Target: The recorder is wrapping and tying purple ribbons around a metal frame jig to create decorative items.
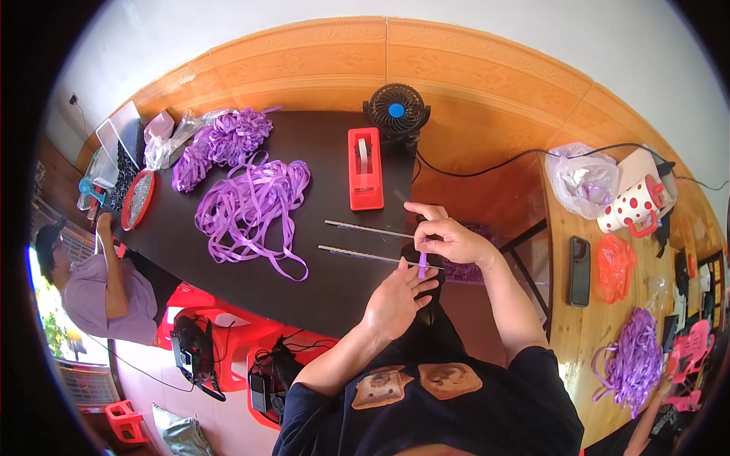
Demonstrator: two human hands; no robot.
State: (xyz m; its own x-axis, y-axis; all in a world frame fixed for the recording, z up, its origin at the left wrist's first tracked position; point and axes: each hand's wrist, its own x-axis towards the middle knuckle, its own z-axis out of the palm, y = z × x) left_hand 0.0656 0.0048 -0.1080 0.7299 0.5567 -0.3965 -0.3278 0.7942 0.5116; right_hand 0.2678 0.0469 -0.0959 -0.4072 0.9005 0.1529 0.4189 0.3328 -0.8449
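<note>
My right hand (455, 242) pinches a short purple ribbon (423, 262) between thumb and fingers, its index finger stretched out. A small see-through strip (401, 197), which looks like clear tape, is by that fingertip. Just below, my left hand (397, 298) has its fingers spread, and the ribbon's lower end lies against them. Two thin silvery rods lie side by side on the dark table (327, 152): the farther rod (365, 227) reaches toward my right hand, the nearer rod (353, 252) runs under the ribbon. Beyond them stands a red tape dispenser (366, 171).
Loose purple ribbon (255, 205) and bundled ribbon (239, 137) lie on the left. A black fan (396, 111) stands at the back. Right, a wooden table (566, 334) carries a phone (579, 271), dotted cup (631, 207) and ribbon pile (635, 361). A person (106, 289) sits far left.
</note>
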